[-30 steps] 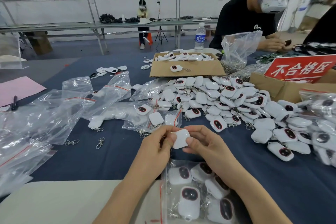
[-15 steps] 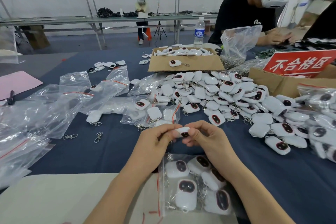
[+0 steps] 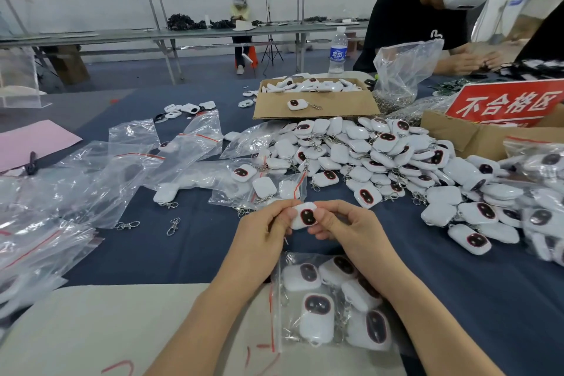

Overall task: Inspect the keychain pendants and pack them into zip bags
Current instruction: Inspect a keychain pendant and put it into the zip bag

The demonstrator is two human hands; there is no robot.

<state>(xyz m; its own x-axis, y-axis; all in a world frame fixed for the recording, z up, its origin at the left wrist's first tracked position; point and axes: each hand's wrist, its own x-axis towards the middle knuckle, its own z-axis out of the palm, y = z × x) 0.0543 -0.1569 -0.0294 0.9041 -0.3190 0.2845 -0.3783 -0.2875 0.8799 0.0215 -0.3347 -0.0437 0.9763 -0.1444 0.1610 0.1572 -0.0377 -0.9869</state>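
Observation:
I hold one white keychain pendant [image 3: 305, 215] with a dark oval face turned toward me, above the blue tablecloth. My left hand [image 3: 262, 235] pinches its left edge and my right hand [image 3: 341, 229] pinches its right edge. Below my wrists lies a clear zip bag [image 3: 329, 302] with a red seal line, holding several pendants. A big heap of loose pendants [image 3: 381, 159] spreads across the table to the right and behind.
Empty zip bags [image 3: 91, 174] pile up at the left. A cardboard box [image 3: 314, 101] with pendants sits at the back, a second box with a red sign [image 3: 506, 104] at the right. Loose metal clasps [image 3: 173, 225] lie on the cloth. A person works across the table.
The pendant has been turned in my fingers: its plain white back showed before, and its dark face shows now. Both hands stay on it at the same spot.

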